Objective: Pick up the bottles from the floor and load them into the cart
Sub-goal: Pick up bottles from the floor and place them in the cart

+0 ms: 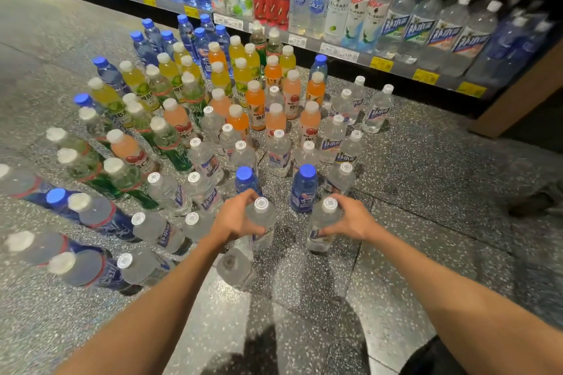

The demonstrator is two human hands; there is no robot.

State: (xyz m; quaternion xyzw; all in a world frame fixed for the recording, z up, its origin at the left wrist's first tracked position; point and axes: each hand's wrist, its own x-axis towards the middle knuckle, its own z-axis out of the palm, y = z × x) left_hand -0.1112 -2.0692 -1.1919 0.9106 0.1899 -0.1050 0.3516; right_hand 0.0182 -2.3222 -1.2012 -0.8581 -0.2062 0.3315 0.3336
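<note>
Several drink bottles stand upright on the speckled floor [426, 192]: clear, orange, yellow, green and blue ones. My left hand [234, 219] grips a clear white-capped bottle [264, 219] around its shoulder. My right hand [350, 219] grips another clear white-capped bottle [323, 224] the same way. Both bottles stand at the near edge of the group, and whether they touch the floor cannot be told. One more clear bottle [234, 268] stands just in front of my left hand. No cart is in view.
A store shelf [335, 49] stocked with bottles runs along the back, with yellow price tags on its edge. Two blue-capped bottles [304, 189] stand right behind my hands. A wooden post [518, 94] rises at the right. Bare floor lies near me and to the right.
</note>
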